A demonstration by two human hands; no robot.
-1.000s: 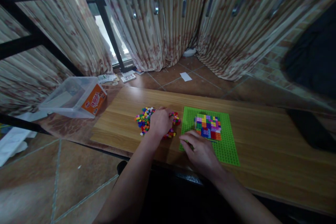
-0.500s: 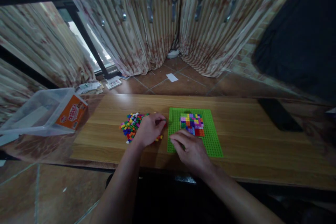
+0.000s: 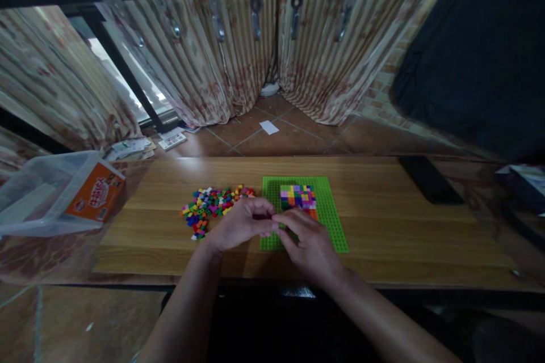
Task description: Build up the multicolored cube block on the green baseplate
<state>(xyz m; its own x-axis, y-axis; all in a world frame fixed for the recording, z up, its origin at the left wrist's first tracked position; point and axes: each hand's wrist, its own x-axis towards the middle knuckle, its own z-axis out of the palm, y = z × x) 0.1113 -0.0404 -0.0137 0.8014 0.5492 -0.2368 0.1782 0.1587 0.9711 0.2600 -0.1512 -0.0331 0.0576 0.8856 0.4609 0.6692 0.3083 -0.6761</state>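
Note:
My left hand (image 3: 244, 222) and my right hand (image 3: 310, 240) meet fingertip to fingertip over the left edge of a green studded baseplate (image 3: 333, 221). Both are pinched closed; whatever sits between the fingertips is too small or hidden to name. On the baseplate stands a block of multicoloured small bricks (image 3: 300, 195), its lower part covered by my right hand. To the left lies a loose pile of small coloured bricks (image 3: 213, 201), partly behind my left hand.
The wooden table (image 3: 383, 238) carries a black phone-like slab (image 3: 430, 180) on its right. A clear plastic bin (image 3: 46, 193) with an orange label stands off its left end. Striped curtains (image 3: 238, 57) hang behind, and a white paper (image 3: 269, 127) lies on the floor.
My left hand has moved from the brick pile rightward to my right hand, and their fingertips now meet. The whole view has shifted slightly.

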